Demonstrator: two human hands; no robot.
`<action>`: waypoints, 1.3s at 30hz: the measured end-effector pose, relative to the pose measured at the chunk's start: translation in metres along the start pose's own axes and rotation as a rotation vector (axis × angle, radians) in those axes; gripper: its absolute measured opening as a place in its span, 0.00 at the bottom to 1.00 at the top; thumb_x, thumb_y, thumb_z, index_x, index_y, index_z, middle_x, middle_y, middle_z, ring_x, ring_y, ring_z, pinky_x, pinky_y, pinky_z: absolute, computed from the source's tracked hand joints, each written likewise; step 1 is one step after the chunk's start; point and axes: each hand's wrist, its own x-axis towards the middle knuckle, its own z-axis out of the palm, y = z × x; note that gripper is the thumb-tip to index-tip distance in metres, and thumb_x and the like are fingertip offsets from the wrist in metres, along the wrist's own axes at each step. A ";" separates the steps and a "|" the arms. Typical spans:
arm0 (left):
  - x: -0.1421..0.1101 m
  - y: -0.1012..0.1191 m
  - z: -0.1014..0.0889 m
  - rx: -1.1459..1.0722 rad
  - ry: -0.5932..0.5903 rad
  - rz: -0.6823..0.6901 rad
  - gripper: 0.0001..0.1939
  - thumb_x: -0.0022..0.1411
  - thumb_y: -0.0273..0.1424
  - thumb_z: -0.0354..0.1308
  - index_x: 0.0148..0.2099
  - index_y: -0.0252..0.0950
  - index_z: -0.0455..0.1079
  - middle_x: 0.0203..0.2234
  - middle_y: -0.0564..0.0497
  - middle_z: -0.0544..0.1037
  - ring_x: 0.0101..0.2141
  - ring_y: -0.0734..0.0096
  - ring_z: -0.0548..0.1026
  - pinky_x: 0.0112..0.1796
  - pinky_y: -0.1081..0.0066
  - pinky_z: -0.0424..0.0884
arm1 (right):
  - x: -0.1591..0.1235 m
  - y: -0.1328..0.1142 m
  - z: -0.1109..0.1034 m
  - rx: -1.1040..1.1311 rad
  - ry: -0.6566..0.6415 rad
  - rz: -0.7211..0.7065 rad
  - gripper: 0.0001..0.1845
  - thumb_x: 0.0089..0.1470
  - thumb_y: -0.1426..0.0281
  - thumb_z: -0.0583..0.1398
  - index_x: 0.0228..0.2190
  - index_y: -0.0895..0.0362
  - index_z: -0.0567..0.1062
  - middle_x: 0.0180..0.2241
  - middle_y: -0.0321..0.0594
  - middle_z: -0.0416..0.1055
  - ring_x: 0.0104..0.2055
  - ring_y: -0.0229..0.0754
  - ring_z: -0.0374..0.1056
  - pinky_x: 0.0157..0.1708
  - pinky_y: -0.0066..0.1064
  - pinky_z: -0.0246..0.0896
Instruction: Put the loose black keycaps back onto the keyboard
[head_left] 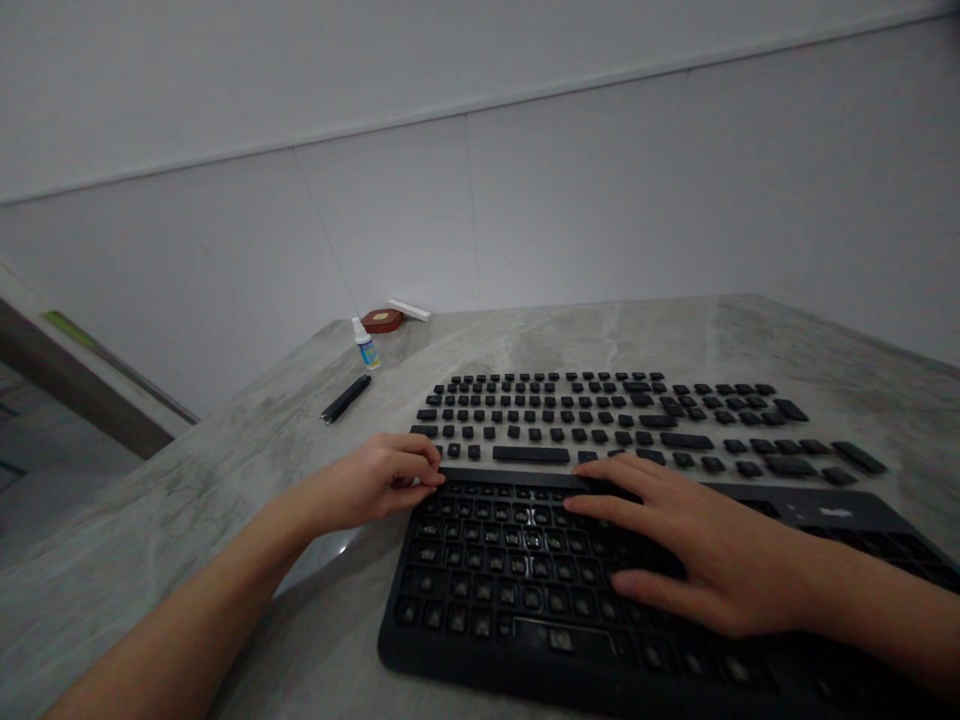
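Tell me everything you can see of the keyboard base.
The keyboard base is black, seemingly plastic, with rounded corners and rows of open sockets, keycaps off in the visible part. It lies flat on the marbled table, its long slot nearest the person, and runs out of view rightward. The right hand spreads over its middle; the left fingertips are at its far left corner, contact unclear.

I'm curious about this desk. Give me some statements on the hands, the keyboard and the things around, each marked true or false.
1. The right hand is over the keyboard, its fingers spread. True.
2. The keyboard is complete. False: loose black keys lie in rows beyond it.
3. The left hand is at the keyboard's far left corner. True.
4. The small bottle is lying on its side. False: it stands upright.
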 end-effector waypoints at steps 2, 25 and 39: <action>0.000 0.002 -0.002 0.002 -0.011 -0.021 0.09 0.68 0.26 0.55 0.37 0.31 0.76 0.37 0.46 0.74 0.33 0.73 0.72 0.35 0.73 0.66 | 0.000 0.000 0.000 -0.004 -0.003 0.004 0.30 0.61 0.56 0.57 0.62 0.51 0.65 0.62 0.55 0.59 0.62 0.62 0.59 0.56 0.63 0.59; -0.009 -0.008 -0.003 -0.020 0.082 -0.047 0.12 0.69 0.29 0.53 0.49 0.32 0.76 0.28 0.48 0.76 0.25 0.74 0.70 0.25 0.75 0.63 | -0.001 0.000 0.000 0.020 -0.013 0.016 0.30 0.61 0.57 0.57 0.62 0.52 0.65 0.63 0.55 0.58 0.63 0.61 0.59 0.56 0.61 0.61; -0.003 -0.009 0.000 -0.017 0.040 0.000 0.15 0.67 0.30 0.57 0.27 0.32 0.75 0.18 0.51 0.70 0.21 0.76 0.66 0.24 0.74 0.59 | -0.003 -0.001 0.001 0.046 0.028 0.015 0.29 0.60 0.58 0.59 0.61 0.52 0.66 0.62 0.54 0.60 0.62 0.61 0.60 0.56 0.59 0.61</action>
